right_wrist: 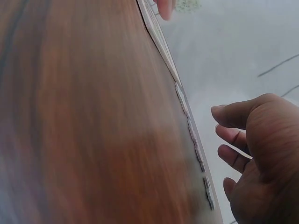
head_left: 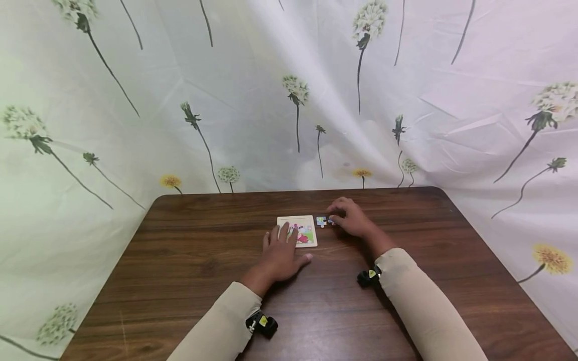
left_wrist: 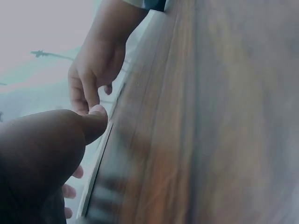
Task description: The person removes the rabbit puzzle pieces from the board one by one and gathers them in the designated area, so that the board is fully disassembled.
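Note:
A small picture puzzle (head_left: 305, 238) in a pale frame lies flat toward the far side of the table. My left hand (head_left: 280, 258) reaches over its left and near part, fingers extended and thumb held out to the side. Just right of the frame lie loose jigsaw pieces (head_left: 321, 221), partly covered by my right hand (head_left: 355, 219). In the right wrist view, the right hand (right_wrist: 268, 140) has loosely bent fingers with nothing between them, beside the thin edges of the pieces (right_wrist: 195, 144). The left wrist view shows the left thumb (left_wrist: 96, 123) in front of the right hand.
The brown wooden table (head_left: 189, 281) has rounded far corners. Behind and beside it hangs a pale cloth (head_left: 253, 125) printed with dandelions. A black wrist camera (head_left: 263, 325) sits at the left cuff, another wrist camera (head_left: 369, 276) at the right.

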Available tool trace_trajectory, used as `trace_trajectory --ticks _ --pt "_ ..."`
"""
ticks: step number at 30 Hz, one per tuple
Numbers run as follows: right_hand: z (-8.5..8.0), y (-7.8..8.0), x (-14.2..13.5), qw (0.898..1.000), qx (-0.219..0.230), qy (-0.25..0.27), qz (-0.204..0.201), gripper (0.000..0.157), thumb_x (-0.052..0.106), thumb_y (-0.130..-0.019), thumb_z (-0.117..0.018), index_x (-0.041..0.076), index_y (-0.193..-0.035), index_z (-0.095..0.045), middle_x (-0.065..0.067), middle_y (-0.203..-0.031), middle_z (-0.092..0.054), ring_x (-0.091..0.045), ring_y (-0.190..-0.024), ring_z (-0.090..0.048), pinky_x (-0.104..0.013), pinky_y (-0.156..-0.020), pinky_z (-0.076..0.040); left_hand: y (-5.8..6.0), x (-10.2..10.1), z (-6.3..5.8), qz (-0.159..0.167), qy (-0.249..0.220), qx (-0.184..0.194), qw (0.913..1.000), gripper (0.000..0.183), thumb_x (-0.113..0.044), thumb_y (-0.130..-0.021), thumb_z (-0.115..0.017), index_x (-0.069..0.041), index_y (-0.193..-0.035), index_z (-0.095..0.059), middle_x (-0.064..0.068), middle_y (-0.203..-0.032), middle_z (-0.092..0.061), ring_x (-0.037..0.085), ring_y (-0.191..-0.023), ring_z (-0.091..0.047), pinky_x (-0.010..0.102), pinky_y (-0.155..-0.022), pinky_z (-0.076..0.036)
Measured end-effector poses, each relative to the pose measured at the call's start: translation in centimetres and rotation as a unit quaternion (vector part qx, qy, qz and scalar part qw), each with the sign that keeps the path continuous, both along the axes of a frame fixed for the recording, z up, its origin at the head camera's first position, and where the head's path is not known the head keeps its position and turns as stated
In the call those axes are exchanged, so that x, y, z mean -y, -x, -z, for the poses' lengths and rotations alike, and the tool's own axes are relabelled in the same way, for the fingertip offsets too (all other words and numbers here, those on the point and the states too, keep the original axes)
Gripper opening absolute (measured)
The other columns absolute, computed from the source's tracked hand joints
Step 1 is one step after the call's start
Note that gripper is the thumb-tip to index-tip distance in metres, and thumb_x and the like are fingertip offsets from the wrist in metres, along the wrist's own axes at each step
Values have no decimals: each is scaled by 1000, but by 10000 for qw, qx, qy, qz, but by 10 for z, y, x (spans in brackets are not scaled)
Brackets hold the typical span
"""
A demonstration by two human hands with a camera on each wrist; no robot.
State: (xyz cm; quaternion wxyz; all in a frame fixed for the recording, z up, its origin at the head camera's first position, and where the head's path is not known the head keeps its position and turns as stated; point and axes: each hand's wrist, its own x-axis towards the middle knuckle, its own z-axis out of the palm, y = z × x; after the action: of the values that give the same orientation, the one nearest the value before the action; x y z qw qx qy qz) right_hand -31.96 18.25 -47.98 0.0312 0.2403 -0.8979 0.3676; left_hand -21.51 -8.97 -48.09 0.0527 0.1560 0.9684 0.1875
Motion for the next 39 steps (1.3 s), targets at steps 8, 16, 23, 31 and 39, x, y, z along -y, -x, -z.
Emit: trace_trajectory --ticks 8,16,23,31,39 --pt "0 0 21 9998 -117 -5 -160 18 7 -104 -73 7 -120 -80 -15 -131 -70 -37 -130 -59 -60 -110 -49 14 19 3 -383 2 -6 9993 87 -57 -107 -61 -5 -171 -33 21 -181 -21 50 -167 -17 74 -132 -10" --pt "-1 -3 41 9995 -97 -44 -295 18 8 -103 -73 7 -121 -79 -13 -131 -70 -34 -127 -59 -58 -109 -48 20 32 3 -528 77 115 9985 84 -54 -111 -54 -5 -174 -25 18 -184 -17 48 -170 -12 77 -131 -2" --pt "-5 -7 61 9982 57 90 -597 21 5 -104 -72 1 -124 -78 -15 -130 -68 -31 -109 -63 -50 -98 -54 20 34 5 -552 -56 275 9981 83 -55 -112 -51 -7 -175 -25 19 -184 -15 47 -171 -7 79 -130 0" --pt "-3 -8 79 9957 -65 35 -927 22 6 -104 -73 1 -125 -77 -14 -124 -67 -17 -91 -59 -34 -83 -51 25 35 10 -554 -50 412 9976 85 -58 -112 -50 -8 -175 -24 19 -185 -11 46 -172 -3 79 -130 2" --pt "-4 -10 95 9937 37 -335 -1071 23 12 -106 -73 5 -128 -76 -10 -127 -67 -16 -96 -66 -33 -84 -57 22 35 8 -560 -155 340 9977 84 -55 -111 -56 -7 -173 -28 20 -184 -14 47 -171 -6 80 -130 0"
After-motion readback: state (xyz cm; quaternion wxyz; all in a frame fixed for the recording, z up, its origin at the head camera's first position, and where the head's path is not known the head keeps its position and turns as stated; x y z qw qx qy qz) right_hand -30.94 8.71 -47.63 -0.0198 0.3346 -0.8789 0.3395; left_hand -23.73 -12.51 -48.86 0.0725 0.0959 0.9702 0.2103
